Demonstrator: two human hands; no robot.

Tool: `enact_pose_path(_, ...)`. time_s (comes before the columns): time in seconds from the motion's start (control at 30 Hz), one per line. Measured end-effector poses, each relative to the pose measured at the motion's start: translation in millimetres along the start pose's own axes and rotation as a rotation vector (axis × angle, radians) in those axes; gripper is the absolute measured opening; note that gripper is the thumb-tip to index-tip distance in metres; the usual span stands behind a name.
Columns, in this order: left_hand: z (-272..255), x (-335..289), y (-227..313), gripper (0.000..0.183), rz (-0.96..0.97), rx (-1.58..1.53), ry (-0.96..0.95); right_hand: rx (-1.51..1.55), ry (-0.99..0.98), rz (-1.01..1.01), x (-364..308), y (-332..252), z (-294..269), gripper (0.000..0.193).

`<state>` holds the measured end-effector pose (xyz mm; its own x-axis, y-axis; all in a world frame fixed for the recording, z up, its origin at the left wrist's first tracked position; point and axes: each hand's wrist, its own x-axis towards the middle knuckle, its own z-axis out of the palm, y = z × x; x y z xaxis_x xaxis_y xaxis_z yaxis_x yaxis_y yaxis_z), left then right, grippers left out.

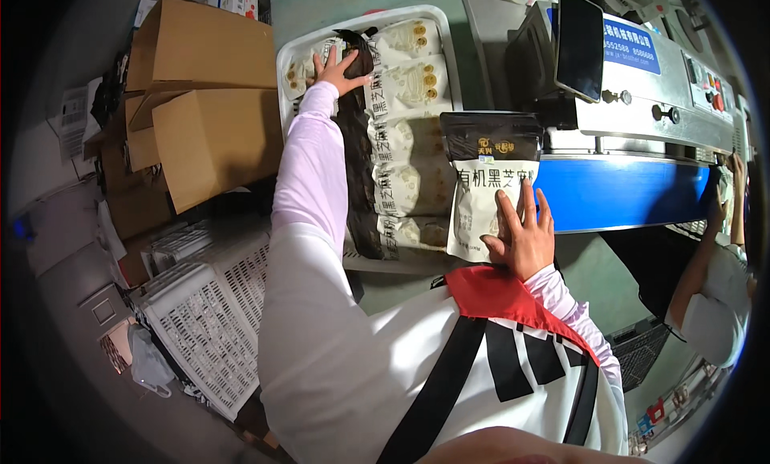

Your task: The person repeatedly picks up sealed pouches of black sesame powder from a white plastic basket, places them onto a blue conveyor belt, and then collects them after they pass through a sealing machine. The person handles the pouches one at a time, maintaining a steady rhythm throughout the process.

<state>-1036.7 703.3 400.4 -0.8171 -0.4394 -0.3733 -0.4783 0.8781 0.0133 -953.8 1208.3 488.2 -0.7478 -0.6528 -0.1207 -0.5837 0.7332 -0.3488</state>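
Note:
My left hand reaches to the far left part of a white plastic crate, its fingers spread over the pouches there. Inside the crate, white pouches with black ends lie overlapping in a row. Another pouch, white with a black top band, faces me at the near right of the crate, beside a blue conveyor belt. My right hand rests on the lower right of that pouch's front, fingers stretched out and apart. What supports the pouch from behind is hidden.
A metal machine with a dark screen stands over the belt at right. Open cardboard boxes fill the left, above white slatted crates. Another person's arm is at the belt's far right end.

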Motion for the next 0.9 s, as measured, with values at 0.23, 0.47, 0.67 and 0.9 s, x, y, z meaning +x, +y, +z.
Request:
enact_pose_path(0.23, 39, -152, 99, 0.031, -0.038, -0.966, 0.376, 0.144, 0.010, -0.071, 9, -12, 6, 0.082)
enact_pose_path(0.47, 136, -270, 183, 0.081, -0.160, -1.360, 0.235, 0.252, -0.026, -0.178, 13, -16, 29, 0.084)
enact_pose_path(0.67, 70, -296, 204, 0.083, -0.133, -1.337, 0.484, 0.653, 0.097, -0.269, 8, -7, 18, 0.092)
enact_pose_path(0.9, -15, -348, 238, 0.078, -0.041, -1.200, 0.723, 0.793, 0.178, -0.370, -8, -12, -26, 0.090)
